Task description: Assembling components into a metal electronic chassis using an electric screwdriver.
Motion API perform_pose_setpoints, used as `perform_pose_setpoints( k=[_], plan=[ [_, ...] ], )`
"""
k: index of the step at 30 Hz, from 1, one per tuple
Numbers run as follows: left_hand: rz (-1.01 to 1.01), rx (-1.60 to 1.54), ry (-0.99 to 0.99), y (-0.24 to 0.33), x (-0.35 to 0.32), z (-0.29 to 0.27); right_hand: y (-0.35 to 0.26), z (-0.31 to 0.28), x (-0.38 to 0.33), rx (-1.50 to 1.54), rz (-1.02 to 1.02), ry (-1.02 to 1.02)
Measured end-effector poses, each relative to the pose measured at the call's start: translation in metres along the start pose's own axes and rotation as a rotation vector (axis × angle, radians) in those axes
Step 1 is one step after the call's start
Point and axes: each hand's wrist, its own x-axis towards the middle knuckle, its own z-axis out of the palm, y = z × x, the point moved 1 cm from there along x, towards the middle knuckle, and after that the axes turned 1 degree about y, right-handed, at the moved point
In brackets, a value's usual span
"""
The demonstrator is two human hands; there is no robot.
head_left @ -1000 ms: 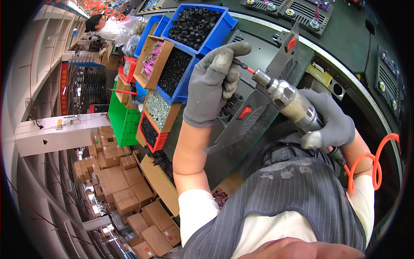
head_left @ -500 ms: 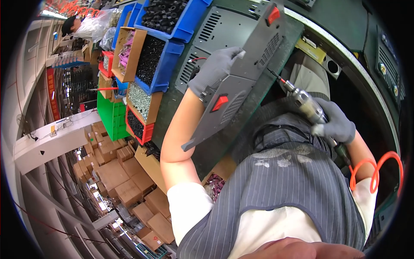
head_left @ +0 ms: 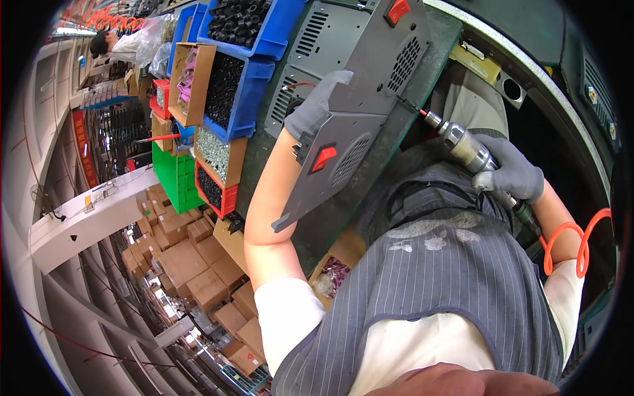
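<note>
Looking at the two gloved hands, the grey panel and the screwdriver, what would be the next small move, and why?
Probably bring the powered screwdriver tip onto the grey panel. The left hand grips the panel's edge and holds it tilted up off the green bench, while the right hand holds the tool with its bit just beside the panel, not touching it.

Blue bins of black parts, a green crate and stacked cardboard boxes sit left.
</note>
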Motion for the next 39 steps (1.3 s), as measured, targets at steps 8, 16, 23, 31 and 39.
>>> perform_pose_setpoints(
  k=[8,16,23,31,39],
  plan=[
    [-0.087,-0.074,0.000,0.033,0.003,0.005,-0.016,-0.003,0.008,-0.198,-0.015,-0.007],
    [-0.787,-0.849,0.405,0.091,0.009,0.019,-0.018,-0.002,-0.002,-0.134,0.027,0.011],
    [-0.422,-0.694,0.670,0.069,-0.028,0.000,-0.007,-0.001,-0.034,0.001,-0.064,0.123],
    [-0.148,-1.004,0.596,0.097,-0.022,-0.017,-0.058,-0.001,-0.039,0.167,-0.206,0.248],
    [0.053,-0.921,0.470,0.155,-0.016,-0.016,-0.109,0.016,-0.013,0.098,-0.385,0.079]
  ],
)
